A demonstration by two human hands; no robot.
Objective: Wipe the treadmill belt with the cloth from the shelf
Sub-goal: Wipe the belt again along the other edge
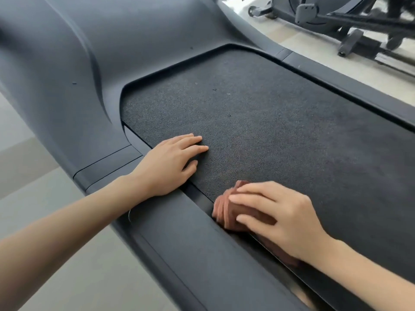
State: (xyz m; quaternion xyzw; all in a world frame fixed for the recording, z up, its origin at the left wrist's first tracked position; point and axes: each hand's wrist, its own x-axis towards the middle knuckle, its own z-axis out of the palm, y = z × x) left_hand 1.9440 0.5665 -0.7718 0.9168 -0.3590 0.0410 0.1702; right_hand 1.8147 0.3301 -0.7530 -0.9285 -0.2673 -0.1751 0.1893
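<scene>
Cloth (232, 213): brown, ribbed or folded in soft ridges, bunched into a wad. It sits on the near left edge of the treadmill belt (280, 122), partly over the gap where the belt meets the side rail (179, 232). More of it trails back under the palm and wrist.

We judge it light, limp and easy to squash. It has no stiffness of its own, so it goes only where the palm pushes it. It should drag well on the belt, which looks dark, matte and finely pebbled, with a few small specks further up. Best hold, in our view: a flat palm on top of the wad, loose ends tucked under so they do not catch in the gap beside the belt.

Right hand (280, 218): on top of the cloth, fingers (253, 188) a little apart and laid over the wad, pressing rather than pinching, as far as we can tell.

Left hand (170, 162): flat on the belt's left margin, further up the belt than the cloth, fingers straight and close together, holding nothing. Heel of the hand lies over the belt's edge, toward the rail.

Beyond the belt's head: grey motor hood (67, 63).
</scene>
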